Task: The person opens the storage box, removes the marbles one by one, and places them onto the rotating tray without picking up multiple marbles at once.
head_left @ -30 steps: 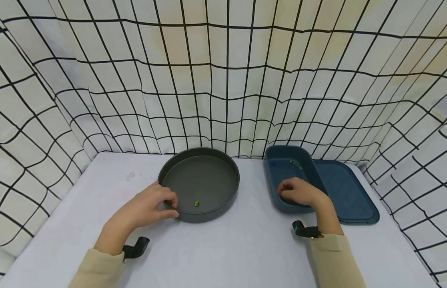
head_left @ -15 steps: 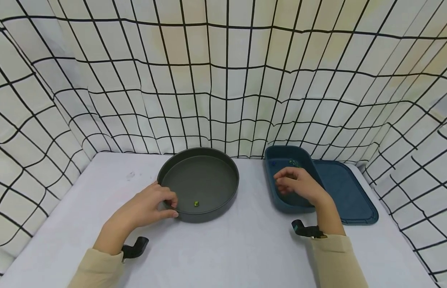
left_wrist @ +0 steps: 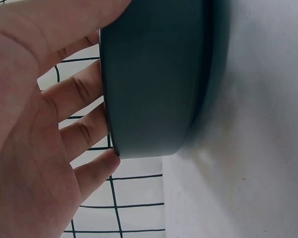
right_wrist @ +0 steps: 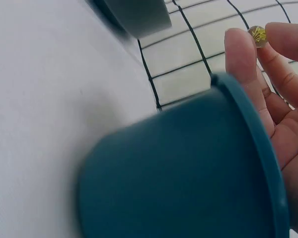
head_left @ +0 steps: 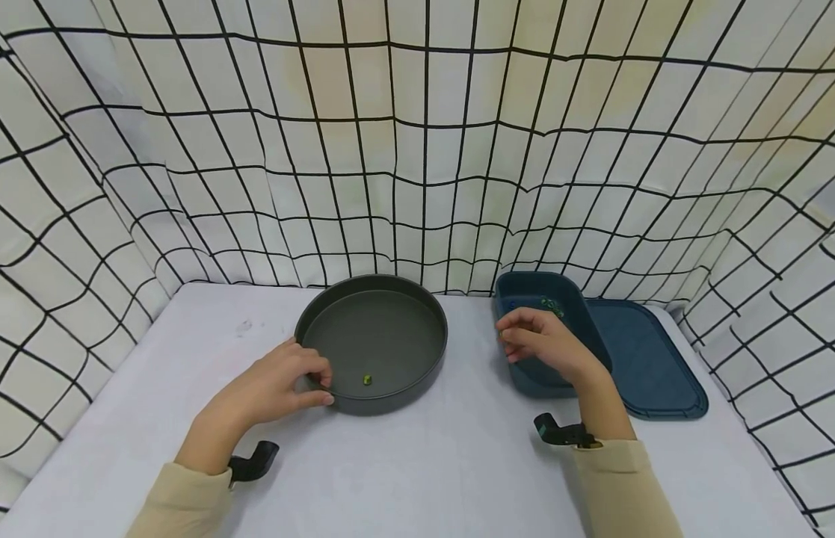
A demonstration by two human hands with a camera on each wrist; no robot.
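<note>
On the table (head_left: 417, 478), left of the middle, the left hand (head_left: 272, 385) is clamped on the near-left rim of one grey pan (head_left: 377, 336), which stands by the far edge. The left wrist view shows what the head view hides: fingers spread along the rim, thumb against the outer wall. One yellow-green bead (head_left: 367, 379) lies in the pan, close to its near edge. Farther right, the right hand (head_left: 548, 347) is over the left rim of one blue tub (head_left: 540, 385), thumb and a finger together on one yellow bead (right_wrist: 258, 36), plain in the right wrist view but a mere speck from the head. At the tub's far end lie one blue bead (head_left: 512, 305) and some green beads (head_left: 553, 306), too small to count. One lid (head_left: 652, 359) lies right of the tub, toward the table's far right corner
</note>
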